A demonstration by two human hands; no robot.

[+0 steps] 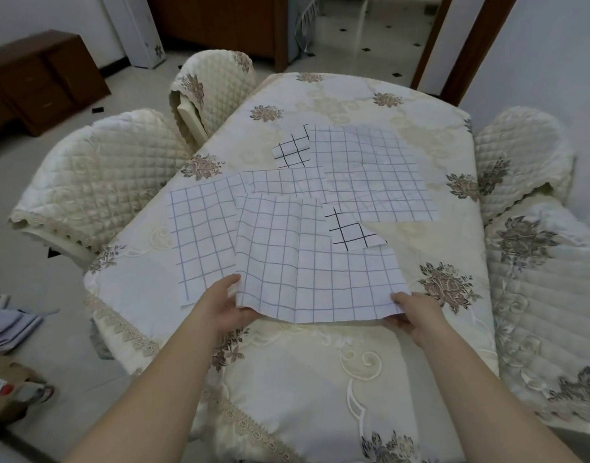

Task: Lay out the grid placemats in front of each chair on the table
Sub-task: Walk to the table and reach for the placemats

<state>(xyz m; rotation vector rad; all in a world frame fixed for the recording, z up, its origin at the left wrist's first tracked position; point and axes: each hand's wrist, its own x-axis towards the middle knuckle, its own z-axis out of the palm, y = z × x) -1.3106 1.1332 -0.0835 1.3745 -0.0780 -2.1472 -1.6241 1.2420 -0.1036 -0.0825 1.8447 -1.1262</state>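
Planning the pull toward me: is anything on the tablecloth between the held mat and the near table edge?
Nothing visible. Both hands, left hand and right hand, grip the white grid placemat; only bare floral tablecloth lies nearer.

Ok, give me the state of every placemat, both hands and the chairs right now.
Nearest placemat: held at its near corners, front edge lifted.
Left placemat: flat, partly overlapped.
Far right placemat: flat, on top.
Middle placemat: mostly covered.
Black-lined placemat: mostly buried.
Left hand: gripping.
Right hand: gripping.
Chairs: covered, pushed in.

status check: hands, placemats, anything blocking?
Left hand and right hand grip near placemat by its corners. Other placemats overlap mid-table, none set at chairs. Nothing blocking.
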